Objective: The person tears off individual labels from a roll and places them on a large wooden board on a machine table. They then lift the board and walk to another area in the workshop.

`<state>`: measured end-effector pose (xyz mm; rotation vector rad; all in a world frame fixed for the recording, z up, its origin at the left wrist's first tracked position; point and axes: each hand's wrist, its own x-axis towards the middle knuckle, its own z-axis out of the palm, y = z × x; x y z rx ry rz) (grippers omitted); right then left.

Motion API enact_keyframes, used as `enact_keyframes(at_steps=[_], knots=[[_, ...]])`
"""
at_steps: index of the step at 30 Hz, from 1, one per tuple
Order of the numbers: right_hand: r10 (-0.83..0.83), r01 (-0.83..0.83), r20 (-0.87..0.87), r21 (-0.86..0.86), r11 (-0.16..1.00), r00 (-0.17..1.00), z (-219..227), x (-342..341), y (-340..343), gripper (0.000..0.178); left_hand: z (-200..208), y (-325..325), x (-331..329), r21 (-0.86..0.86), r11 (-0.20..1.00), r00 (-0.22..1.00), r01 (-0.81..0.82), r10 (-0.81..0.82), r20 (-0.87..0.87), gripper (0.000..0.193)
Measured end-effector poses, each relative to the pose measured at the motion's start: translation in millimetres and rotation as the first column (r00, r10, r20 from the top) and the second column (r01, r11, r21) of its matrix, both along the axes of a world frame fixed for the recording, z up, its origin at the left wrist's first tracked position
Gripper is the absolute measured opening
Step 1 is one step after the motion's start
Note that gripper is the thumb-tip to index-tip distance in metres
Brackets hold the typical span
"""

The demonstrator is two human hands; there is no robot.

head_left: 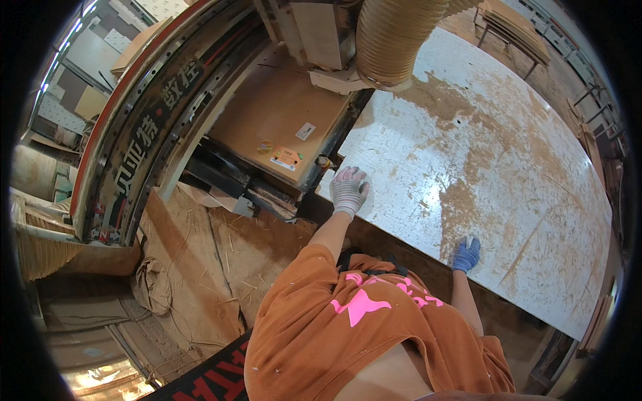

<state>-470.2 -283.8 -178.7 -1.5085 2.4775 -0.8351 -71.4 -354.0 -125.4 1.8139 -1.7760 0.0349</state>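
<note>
My left hand (349, 190), in a pale glove with grey and reddish stripes, rests on the near left corner of a large white board (414, 160). Its fingers are slightly bent and lie on the surface, with nothing visible in them. Farther right along the near edge, my right hand (466, 254) wears a blue glove and lies on the same board, fingers stretched forward and a little apart. Brown sawdust (461, 200) is strewn over the board in patches and streaks.
Left of the board, a stack of brown panels (281, 113) with stickers sits under a machine gantry (144, 127). A ribbed hose (394, 40) hangs over the board's far left part. Wood scraps and a crumpled cloth (154, 286) lie on the floor at left.
</note>
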Motion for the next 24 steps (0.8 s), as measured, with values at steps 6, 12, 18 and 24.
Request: enact_keyframes(at_steps=[6, 12, 18, 24], knots=[[0.014, -0.014, -0.012, -0.003, 1.0, 1.0, 0.6, -1.4, 0.1, 0.045, 1.8, 0.5, -1.1, 0.027, 0.999, 1.0, -0.023, 0.023, -0.001, 0.028], [0.002, -0.003, 0.033, 0.004, 1.0, 0.999, 3.9, 0.7, 0.0, 0.043, 0.5, 1.6, -0.9, 0.021, 0.999, 1.0, -0.027, 0.027, -0.001, 0.029], [-0.007, 0.007, 0.018, -0.019, 1.0, 1.0, 3.4, 1.5, -0.5, 0.042, 0.3, 1.2, 0.1, 0.036, 0.999, 1.0, -0.02, 0.02, 0.0, 0.03], [-0.009, 0.008, -0.023, -0.07, 0.998, 1.0, 1.0, 1.4, -0.5, 0.034, 2.6, 1.7, -0.9, 0.029, 0.999, 1.0, -0.025, 0.025, 0.011, 0.03]])
